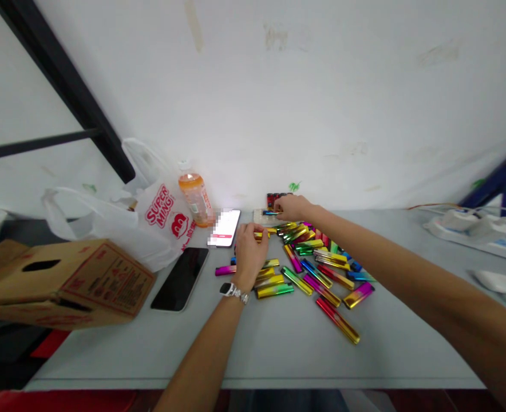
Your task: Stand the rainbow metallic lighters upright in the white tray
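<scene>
Many shiny metallic-coloured lighter-like sticks lie in a loose pile on the grey table, among them a red and gold one (338, 320) near the front. My left hand (251, 252), with a watch on its wrist, is at the pile's left side, its fingers closed on a gold stick (259, 235). Beyond the pile, my right hand (291, 206) has its fingers closed on a small blue stick (271, 213) over a pale tray (258, 217). Dark-ended red pieces (274, 198) stand behind that tray against the wall.
Left of the pile are a lit phone (227, 229), a dark phone (181, 280), an orange drink bottle (196, 197), a white plastic bag (161, 223) and a cardboard box (107, 280). A power strip (476, 229) and a white charger (499, 283) lie at the right.
</scene>
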`<state>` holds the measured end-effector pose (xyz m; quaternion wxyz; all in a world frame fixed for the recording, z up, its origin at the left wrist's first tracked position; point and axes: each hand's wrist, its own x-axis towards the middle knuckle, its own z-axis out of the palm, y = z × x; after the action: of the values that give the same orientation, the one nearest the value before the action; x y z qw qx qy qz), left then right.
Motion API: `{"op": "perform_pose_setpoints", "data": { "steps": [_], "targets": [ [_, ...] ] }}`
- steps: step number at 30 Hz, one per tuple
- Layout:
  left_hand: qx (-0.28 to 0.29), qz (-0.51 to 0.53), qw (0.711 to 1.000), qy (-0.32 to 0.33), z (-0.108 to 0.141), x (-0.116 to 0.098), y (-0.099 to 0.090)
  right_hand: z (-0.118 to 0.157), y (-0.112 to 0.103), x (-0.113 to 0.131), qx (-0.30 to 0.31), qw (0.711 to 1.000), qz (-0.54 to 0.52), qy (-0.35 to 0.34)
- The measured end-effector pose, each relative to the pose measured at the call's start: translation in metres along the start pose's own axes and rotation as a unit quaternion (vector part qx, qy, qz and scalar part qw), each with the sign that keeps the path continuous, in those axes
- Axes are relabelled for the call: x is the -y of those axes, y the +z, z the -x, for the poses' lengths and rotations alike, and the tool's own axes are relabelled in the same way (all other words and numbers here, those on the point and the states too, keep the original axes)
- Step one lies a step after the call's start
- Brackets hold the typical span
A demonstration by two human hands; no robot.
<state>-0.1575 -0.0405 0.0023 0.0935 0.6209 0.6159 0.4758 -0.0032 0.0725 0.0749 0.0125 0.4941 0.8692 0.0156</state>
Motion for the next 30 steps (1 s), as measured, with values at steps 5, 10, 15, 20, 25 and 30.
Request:
{"op": "perform_pose_setpoints", "data": {
  "steps": [5, 10, 15, 20, 25, 30],
  "targets": [
    [0.009, -0.016, 1.0, 0.018, 0.002, -0.001, -0.001, -0.016, -0.003, 0.011, 0.029, 0.999, 0.043, 0.002],
    [0.007, 0.012, 1.0, 0.005, 0.001, -0.001, -0.003, -0.01, -0.008, 0.012, 0.005, 0.999, 0.034, -0.004],
    [-0.011, 0.152, 0.987, -0.039, 0.001, -0.011, -0.003, 0.042, 0.004, 0.019, -0.111, 0.981, -0.16, -0.002],
    [0.067, 0.229, 0.971, 0.01, 0.011, -0.03, 0.003, 0.101, 0.036, 0.036, -0.157, 0.871, -0.464, -0.028],
    [0.072, 0.271, 0.96, 0.01, 0.02, -0.034, 0.011, 0.126, 0.058, 0.039, -0.189, 0.805, -0.562, 0.016],
    [0.093, 0.31, 0.946, -0.016, 0.024, -0.04, 0.01, 0.132, 0.062, 0.033, -0.215, 0.806, -0.549, 0.054]
  ]
}}
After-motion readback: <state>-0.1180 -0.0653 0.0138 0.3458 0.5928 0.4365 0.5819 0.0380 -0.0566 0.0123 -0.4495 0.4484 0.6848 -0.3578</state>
